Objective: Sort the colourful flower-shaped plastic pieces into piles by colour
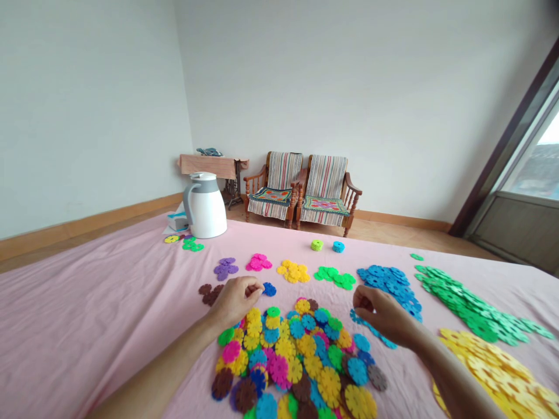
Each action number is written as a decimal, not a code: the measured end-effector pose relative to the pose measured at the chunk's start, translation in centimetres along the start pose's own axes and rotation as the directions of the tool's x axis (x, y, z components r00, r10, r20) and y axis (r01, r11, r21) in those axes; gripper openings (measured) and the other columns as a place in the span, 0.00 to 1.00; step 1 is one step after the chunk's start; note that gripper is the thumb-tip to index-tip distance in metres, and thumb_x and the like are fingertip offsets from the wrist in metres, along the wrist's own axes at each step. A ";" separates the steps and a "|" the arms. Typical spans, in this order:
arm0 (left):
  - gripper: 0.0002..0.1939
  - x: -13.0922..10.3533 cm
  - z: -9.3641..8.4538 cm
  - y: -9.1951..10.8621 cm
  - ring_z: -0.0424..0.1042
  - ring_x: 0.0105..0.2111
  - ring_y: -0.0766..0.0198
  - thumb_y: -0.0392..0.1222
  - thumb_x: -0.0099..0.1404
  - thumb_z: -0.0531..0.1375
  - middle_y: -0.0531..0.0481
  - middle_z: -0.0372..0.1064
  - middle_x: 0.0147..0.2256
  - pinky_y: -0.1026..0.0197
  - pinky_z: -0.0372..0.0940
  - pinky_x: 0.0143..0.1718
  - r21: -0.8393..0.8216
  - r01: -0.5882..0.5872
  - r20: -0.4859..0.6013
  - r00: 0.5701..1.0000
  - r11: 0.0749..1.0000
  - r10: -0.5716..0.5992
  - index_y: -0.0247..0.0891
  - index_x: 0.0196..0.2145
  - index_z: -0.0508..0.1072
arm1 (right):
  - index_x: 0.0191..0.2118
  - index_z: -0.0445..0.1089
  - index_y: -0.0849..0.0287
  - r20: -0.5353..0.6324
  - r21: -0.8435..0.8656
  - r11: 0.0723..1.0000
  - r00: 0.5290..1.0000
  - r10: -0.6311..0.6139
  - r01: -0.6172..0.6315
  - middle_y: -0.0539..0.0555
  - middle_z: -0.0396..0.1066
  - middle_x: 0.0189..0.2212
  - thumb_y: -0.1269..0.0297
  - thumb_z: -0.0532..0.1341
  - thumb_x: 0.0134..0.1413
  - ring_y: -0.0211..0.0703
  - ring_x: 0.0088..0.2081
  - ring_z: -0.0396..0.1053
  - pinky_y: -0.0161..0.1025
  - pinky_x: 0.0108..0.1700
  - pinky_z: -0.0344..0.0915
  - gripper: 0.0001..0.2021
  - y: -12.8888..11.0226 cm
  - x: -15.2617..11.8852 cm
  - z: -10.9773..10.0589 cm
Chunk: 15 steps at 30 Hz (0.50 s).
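Observation:
My left hand is closed in a pinch over the left side of the table. At its fingertips are dark blue flower-shaped discs; I cannot tell whether it grips one. Brown discs lie just left of that hand. My right hand is also closed, its fingers curled, above a few light blue discs. Whatever it may hold is hidden. Between my forearms spreads a mixed heap of notched plastic discs in yellow, blue, pink, green and brown.
Purple, pink, yellow and green discs form small groups behind the heap. Larger blue, green and yellow piles lie right. A white jug stands back left on the pink cloth.

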<state>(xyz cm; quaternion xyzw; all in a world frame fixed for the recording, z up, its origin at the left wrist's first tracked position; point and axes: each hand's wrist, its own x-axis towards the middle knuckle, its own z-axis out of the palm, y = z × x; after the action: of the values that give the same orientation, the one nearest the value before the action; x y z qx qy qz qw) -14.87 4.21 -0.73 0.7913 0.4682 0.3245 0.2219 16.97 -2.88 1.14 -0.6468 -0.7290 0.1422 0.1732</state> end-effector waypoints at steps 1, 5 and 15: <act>0.10 0.0 0.0 0.0 0.71 0.29 0.63 0.40 0.57 0.54 0.51 0.74 0.29 0.66 0.62 0.32 0.000 0.001 0.001 1.000 1.000 -0.001 0.37 0.29 0.75 | 0.25 0.60 0.58 -0.027 -0.014 1.000 1.000 0.010 -0.011 0.48 0.64 0.21 0.71 0.51 0.44 0.36 0.25 0.61 0.33 0.27 0.53 0.04 0.4 0.1 -0.2; 0.10 0.1 0.0 0.0 0.71 0.28 0.63 0.40 0.57 0.54 0.51 0.74 0.28 0.66 0.62 0.31 0.004 0.002 0.004 1.000 1.000 -0.002 0.37 0.29 0.75 | 0.24 0.60 0.58 -0.068 -0.092 0.993 0.995 0.070 -0.076 0.49 0.65 0.20 0.69 0.50 0.46 0.38 0.25 0.62 0.34 0.27 0.52 0.05 1.7 0.1 -0.6; 0.11 0.0 0.0 -0.1 0.71 0.28 0.63 0.40 0.58 0.54 0.51 0.74 0.28 0.66 0.61 0.30 0.011 0.004 0.013 1.000 1.000 -0.004 0.36 0.29 0.75 | 0.25 0.64 0.59 0.073 -0.059 0.997 0.996 0.049 -0.045 0.50 0.68 0.23 0.70 0.53 0.44 0.37 0.27 0.64 0.33 0.28 0.54 0.04 1.1 -0.2 -0.7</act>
<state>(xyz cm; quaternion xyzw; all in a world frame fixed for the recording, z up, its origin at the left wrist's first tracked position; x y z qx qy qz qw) -14.91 4.23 -0.79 0.7937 0.4701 0.3162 0.2215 18.30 -2.97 1.27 -0.6627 -0.7233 0.1493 0.1240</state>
